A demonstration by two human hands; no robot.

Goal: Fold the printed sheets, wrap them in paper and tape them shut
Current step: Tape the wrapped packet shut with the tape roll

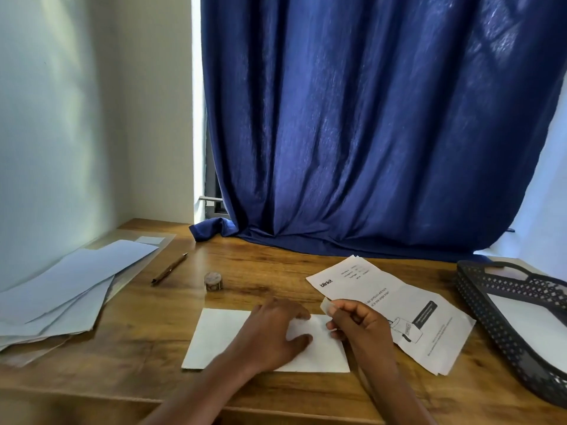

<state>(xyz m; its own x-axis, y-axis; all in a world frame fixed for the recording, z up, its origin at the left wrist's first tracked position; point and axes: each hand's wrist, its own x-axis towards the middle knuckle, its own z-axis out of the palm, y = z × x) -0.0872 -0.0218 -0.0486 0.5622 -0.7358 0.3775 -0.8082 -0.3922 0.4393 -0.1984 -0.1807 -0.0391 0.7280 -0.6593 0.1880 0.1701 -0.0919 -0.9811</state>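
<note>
A white folded paper packet lies flat on the wooden table in front of me. My left hand presses down on its middle with spread fingers. My right hand hovers over the packet's right end and pinches a small pale strip, probably tape, between thumb and fingers. A stack of printed sheets lies to the right, partly under my right hand. A small roll of patterned tape stands beyond the packet.
Several plain pale sheets are piled at the left. A pen lies near them. A dark perforated tray sits at the right edge with white paper inside. A blue curtain hangs onto the table's back.
</note>
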